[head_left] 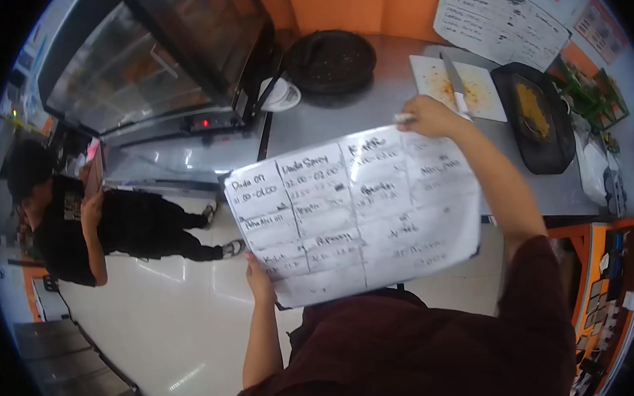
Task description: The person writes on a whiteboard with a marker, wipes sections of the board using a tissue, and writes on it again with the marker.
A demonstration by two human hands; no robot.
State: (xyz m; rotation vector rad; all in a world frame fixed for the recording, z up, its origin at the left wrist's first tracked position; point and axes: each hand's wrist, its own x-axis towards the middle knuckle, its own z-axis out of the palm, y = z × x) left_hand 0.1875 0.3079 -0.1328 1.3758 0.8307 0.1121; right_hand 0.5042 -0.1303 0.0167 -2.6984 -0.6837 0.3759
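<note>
Just in front of the steel counter (391, 98), a whiteboard (329, 270) covered in handwriting is held at a tilt between both hands. The left hand (259, 278) grips its left edge toward the near corner; the right hand (432, 117) grasps its far edge toward the right, with a small pale item at the fingertips, too blurred to name. Farther off on the counter, a knife (452, 75) lies on a white cutting board (487, 89), left of a dark tray (550, 156). At far left stands another person (65, 235) in black.
</note>
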